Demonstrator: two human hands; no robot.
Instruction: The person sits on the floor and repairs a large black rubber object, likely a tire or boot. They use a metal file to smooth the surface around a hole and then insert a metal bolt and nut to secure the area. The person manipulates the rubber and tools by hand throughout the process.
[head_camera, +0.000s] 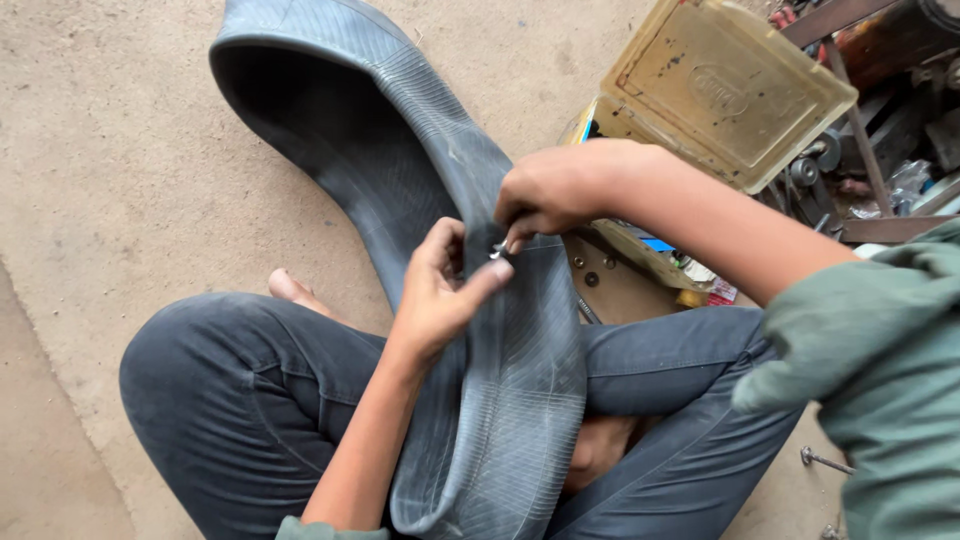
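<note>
the floor (110, 160) is bare tan concrete, and a person sits on it cross-legged in dark trousers (240, 400). a big grey inner tube (400, 150) loops out over the floor and comes down across the lap, between the knees. right of the tube stands an open yellowish box (720, 85) with its lid tipped up, small parts lying in its base; past the box there is metal clutter. the left hand (435, 295) cups the tube from the near side, thumb laid on the rubber. the right hand (550, 190) comes over the tube from the box side, its fingers pinched narrow on a small metal valve (497, 250) in the tube. a bolt (825, 460) lies on the floor right of the tube.
</note>
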